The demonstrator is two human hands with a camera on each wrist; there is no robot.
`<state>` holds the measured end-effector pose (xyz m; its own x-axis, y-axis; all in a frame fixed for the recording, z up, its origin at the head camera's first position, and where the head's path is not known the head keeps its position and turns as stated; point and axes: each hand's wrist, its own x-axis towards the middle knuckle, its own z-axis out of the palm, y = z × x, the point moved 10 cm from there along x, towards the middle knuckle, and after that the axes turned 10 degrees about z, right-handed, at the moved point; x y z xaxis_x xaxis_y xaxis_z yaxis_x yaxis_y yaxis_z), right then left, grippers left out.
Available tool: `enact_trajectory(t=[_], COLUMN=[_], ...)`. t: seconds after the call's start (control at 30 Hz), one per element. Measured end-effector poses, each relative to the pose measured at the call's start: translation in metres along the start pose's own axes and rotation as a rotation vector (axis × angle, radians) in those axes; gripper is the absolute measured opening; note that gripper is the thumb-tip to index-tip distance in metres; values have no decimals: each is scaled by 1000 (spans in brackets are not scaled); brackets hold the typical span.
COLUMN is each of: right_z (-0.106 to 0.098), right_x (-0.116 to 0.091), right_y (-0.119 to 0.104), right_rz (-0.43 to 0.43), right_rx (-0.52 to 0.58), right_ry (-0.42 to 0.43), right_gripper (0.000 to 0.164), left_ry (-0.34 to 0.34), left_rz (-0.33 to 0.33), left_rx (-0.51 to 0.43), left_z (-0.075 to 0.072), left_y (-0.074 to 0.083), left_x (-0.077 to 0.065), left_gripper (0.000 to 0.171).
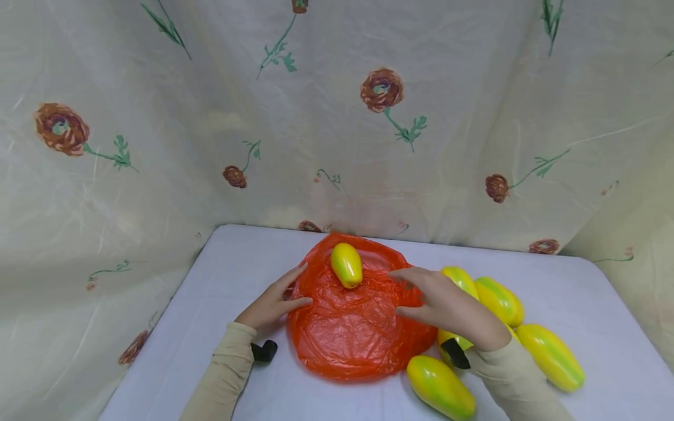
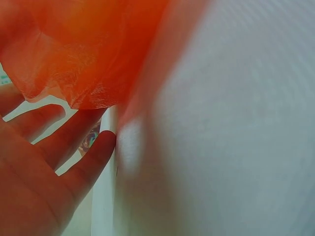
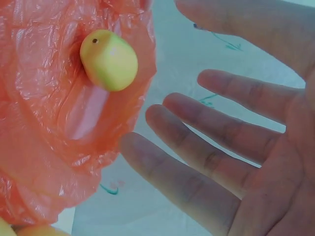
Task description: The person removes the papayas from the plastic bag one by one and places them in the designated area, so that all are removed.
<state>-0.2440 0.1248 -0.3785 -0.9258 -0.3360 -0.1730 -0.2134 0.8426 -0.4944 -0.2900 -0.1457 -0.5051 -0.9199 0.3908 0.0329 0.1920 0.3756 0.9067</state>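
A crumpled red plastic bag (image 1: 347, 339) lies spread on the table, its mouth facing up. One yellow-green, mango-like fruit (image 1: 346, 266) sits at the far part of the bag; it also shows in the right wrist view as a rounded fruit (image 3: 109, 61) with a dark spot at one end. At the bag's left edge is my left hand (image 1: 274, 301), fingers spread; in the left wrist view its fingertips meet the edge of the red film (image 2: 93, 64). My right hand (image 1: 447, 301) hovers by the right side, fingers extended and apart, with nothing in them.
Several more yellow-green fruits (image 1: 550, 356) lie to the right of the bag, partly hidden by the right forearm. One fruit (image 1: 441, 386) rests near the bag's front right. A white cloth covers the table (image 1: 242, 251), and a flowered curtain (image 1: 316, 117) hangs behind it.
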Motion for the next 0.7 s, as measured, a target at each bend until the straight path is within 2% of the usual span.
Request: enact_trajectory(t=[0.3,0.53,0.7], right_z=[3,7,9], right_x=[24,46,60], right_y=[-12,-18,-23], right_rz=[-29,-72,-96], right_rx=[-4,64,72], right_ry=[17,13,16], right_gripper=[65,64,62], left_ry=[-6,-11,-10], left_rz=[7,12,-4], left_rx=[-1,16,7], left_z=[0,1,2], left_y=[-1,0,-1], left_x=[1,1,0], left_gripper=[79,79,80])
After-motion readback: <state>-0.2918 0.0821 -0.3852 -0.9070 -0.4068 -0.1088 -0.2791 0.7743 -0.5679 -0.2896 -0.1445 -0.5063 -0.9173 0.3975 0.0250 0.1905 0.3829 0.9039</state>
